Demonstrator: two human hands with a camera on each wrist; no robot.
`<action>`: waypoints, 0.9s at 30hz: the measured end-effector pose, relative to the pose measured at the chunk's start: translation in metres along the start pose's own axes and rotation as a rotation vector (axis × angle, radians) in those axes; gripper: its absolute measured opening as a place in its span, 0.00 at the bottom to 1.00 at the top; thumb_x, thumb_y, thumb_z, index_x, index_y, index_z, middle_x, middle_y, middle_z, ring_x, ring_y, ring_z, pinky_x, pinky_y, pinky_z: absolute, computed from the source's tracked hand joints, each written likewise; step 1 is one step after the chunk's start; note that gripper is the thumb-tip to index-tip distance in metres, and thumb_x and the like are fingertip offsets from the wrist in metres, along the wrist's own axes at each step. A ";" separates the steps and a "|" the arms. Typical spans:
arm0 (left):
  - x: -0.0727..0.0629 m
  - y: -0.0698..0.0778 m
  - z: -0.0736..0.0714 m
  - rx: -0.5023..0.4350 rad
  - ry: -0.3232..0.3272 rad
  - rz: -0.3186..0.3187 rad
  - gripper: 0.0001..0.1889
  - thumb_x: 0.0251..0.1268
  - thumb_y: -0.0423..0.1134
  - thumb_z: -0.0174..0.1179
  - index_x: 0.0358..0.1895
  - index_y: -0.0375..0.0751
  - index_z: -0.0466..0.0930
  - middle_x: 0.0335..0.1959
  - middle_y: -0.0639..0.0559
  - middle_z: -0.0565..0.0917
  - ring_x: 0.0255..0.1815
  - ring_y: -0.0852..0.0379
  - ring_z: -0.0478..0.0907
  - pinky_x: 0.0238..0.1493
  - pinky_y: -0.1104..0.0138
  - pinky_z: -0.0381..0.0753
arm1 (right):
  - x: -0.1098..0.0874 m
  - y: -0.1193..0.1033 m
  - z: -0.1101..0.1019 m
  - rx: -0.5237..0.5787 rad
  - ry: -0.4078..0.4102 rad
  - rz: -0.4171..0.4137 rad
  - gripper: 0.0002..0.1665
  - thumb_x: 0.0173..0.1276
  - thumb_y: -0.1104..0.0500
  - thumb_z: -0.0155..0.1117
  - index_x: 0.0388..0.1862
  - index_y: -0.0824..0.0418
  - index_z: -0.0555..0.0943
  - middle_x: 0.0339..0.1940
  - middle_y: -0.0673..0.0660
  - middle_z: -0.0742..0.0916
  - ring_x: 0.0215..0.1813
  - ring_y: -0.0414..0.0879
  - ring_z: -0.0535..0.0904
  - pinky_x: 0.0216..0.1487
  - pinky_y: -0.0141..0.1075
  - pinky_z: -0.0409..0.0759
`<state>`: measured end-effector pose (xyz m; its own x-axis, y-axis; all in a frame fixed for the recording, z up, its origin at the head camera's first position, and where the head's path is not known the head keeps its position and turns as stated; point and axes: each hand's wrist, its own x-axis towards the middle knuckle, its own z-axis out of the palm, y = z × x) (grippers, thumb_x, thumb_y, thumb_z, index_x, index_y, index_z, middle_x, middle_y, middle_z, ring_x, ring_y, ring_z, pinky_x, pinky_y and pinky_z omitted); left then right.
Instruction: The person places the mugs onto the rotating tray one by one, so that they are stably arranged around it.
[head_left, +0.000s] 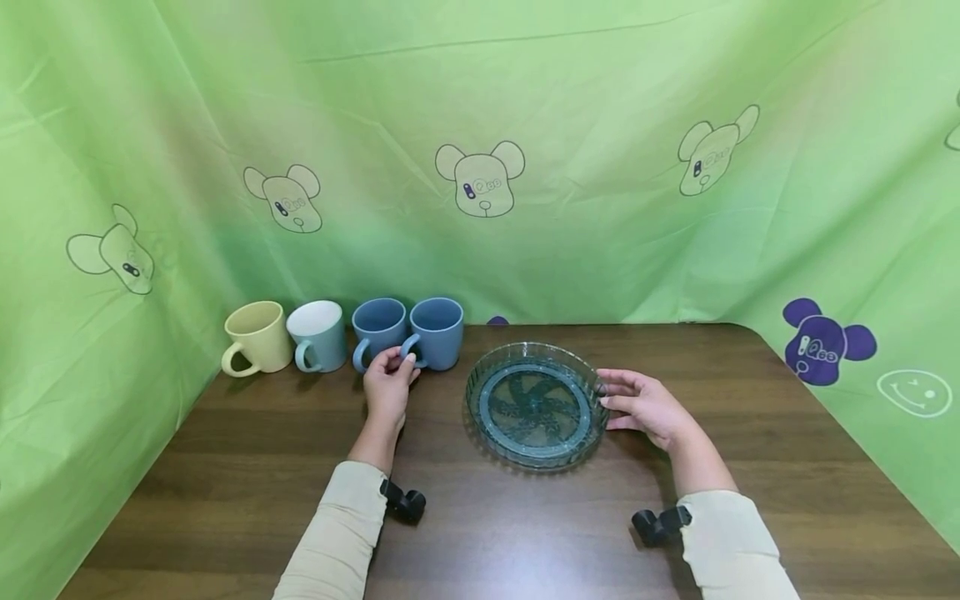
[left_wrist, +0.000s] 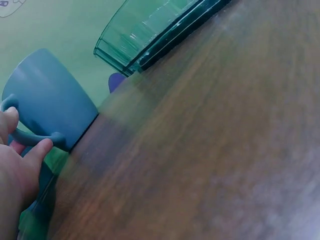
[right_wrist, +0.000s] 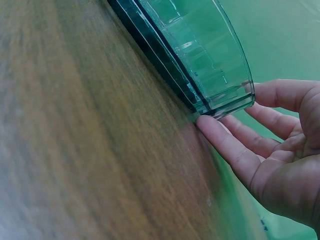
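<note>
Four mugs stand in a row at the back left. My left hand [head_left: 387, 390] pinches the handle [left_wrist: 37, 136] of the rightmost blue mug [head_left: 438, 333], which stands upright on the table. A second blue mug [head_left: 379, 325] is right beside it, partly behind my fingers. Right of the mugs lies a round, clear bluish-green glass dish [head_left: 536, 457] with a ribbed wall and a swirl pattern in its base. My right hand [head_left: 647, 408] holds its right side. In the right wrist view one fingertip is at the rim and another finger [right_wrist: 227, 142] is low by the base.
A light teal mug [head_left: 322, 343] with a white inside and a yellow mug [head_left: 262, 337] stand farther left, handles toward me. The brown wooden table [head_left: 480, 533] ends at the back against a green printed cloth [head_left: 585, 250], which also hangs at both sides.
</note>
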<state>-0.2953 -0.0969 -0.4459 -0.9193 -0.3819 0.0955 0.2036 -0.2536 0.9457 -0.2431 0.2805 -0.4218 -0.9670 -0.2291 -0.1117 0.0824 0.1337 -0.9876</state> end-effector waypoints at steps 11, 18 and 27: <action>-0.004 0.003 0.004 -0.055 -0.054 0.013 0.11 0.61 0.22 0.63 0.46 0.23 0.78 0.32 0.49 0.76 0.31 0.61 0.77 0.39 0.65 0.87 | -0.001 0.000 0.001 -0.009 -0.008 -0.012 0.36 0.69 0.70 0.57 0.72 0.76 0.55 0.67 0.78 0.67 0.47 0.41 0.81 0.43 0.42 0.87; -0.008 0.006 0.007 -0.074 -0.088 -0.005 0.12 0.61 0.22 0.63 0.47 0.22 0.78 0.32 0.49 0.76 0.31 0.61 0.77 0.38 0.66 0.87 | -0.001 0.002 0.000 -0.013 -0.003 -0.008 0.36 0.69 0.71 0.56 0.72 0.76 0.55 0.66 0.79 0.66 0.46 0.41 0.81 0.43 0.42 0.87; -0.009 0.013 0.010 -0.093 -0.104 0.008 0.14 0.63 0.23 0.61 0.50 0.18 0.75 0.30 0.50 0.74 0.31 0.61 0.76 0.39 0.65 0.87 | -0.003 -0.003 0.003 -0.009 -0.008 -0.010 0.36 0.70 0.71 0.56 0.73 0.76 0.55 0.67 0.79 0.65 0.48 0.42 0.80 0.44 0.42 0.87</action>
<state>-0.2878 -0.0879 -0.4315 -0.9465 -0.2912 0.1394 0.2372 -0.3342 0.9122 -0.2399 0.2774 -0.4191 -0.9657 -0.2386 -0.1023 0.0701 0.1401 -0.9877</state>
